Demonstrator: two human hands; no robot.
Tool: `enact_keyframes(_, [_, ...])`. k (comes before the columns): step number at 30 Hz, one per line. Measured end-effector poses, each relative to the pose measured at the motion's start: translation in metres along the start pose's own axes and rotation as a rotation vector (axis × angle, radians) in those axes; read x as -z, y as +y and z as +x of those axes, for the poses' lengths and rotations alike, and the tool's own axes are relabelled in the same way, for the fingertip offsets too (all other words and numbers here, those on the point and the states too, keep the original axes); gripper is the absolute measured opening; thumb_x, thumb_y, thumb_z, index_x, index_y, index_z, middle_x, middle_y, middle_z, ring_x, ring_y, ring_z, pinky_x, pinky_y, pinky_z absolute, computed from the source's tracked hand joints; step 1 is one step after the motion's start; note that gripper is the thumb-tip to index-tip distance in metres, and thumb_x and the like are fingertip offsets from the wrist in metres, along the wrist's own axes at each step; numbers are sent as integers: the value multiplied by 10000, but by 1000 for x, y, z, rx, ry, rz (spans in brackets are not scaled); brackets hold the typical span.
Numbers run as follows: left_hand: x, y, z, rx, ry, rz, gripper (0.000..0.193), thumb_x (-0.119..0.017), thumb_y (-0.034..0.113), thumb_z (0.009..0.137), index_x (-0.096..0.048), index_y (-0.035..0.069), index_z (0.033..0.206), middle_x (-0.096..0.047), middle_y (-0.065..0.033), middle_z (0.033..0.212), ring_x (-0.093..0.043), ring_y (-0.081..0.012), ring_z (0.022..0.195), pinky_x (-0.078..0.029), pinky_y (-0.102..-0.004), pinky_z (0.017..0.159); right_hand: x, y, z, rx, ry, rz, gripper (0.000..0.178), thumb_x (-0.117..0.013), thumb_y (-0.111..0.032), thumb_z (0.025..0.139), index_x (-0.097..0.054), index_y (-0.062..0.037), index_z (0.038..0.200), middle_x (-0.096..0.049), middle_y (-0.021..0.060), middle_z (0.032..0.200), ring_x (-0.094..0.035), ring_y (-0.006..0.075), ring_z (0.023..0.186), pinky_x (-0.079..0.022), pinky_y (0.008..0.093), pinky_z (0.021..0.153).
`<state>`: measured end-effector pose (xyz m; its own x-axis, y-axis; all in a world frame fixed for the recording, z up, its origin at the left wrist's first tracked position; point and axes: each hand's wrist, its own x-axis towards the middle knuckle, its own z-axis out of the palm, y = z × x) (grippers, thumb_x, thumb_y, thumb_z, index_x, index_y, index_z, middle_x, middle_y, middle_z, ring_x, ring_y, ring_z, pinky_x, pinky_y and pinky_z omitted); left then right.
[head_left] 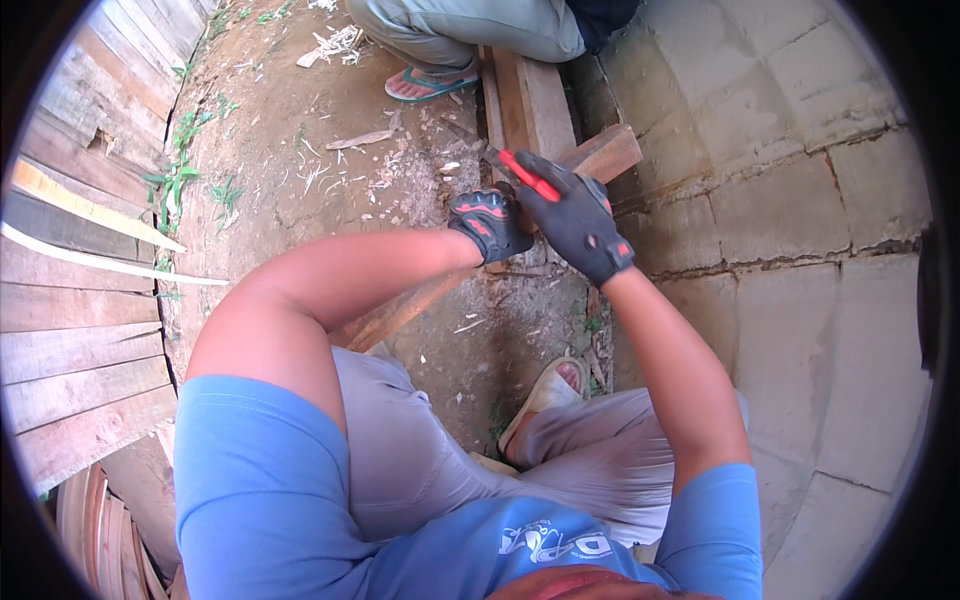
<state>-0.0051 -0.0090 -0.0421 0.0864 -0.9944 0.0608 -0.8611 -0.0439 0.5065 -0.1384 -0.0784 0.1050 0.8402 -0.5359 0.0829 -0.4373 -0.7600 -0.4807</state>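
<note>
My right hand [580, 210], in a black glove with red trim, is closed around the red handle of a hand tool [533, 177]. Its narrow grey blade points up and to the left, though its exact kind is unclear. Close beside it, my left hand [490, 224], in a matching glove, is closed on a wooden beam [405, 308]. The beam runs diagonally from near my knees to the upper right, its cut end [612, 150] showing past my right hand. Both hands cover its middle.
Another person [460, 30] squats ahead, a sandalled foot by a long timber [545, 100]. Wood shavings [340, 45] and chips litter the dirt. A plank fence [80, 330] stands left, with pale strips [95, 205] jutting out; a block wall [790, 220] lies right.
</note>
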Motion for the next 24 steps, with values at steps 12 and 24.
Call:
enact_keyframes(12, [38,23,-6,271,-108,-12,675,-759,598,811,-773,47,1200,-777,-220,1143,-755,-396,1080,-598,-493,939,173,-23,-172,216,-71,-385,601,-791,10,716,-771,-174,1288,-698,154,1432,-752,350,1126,-635,413,895])
enact_keyframes(24, [29,27,-6,253,-44,42,650,-766,576,801,-769,15,1129,-778,-219,1074,-771,-397,992,-614,-511,856,151,-28,-140,-4,-89,-195,350,-760,-112,942,-765,-139,1290,-719,174,1390,-762,342,1050,-616,412,808])
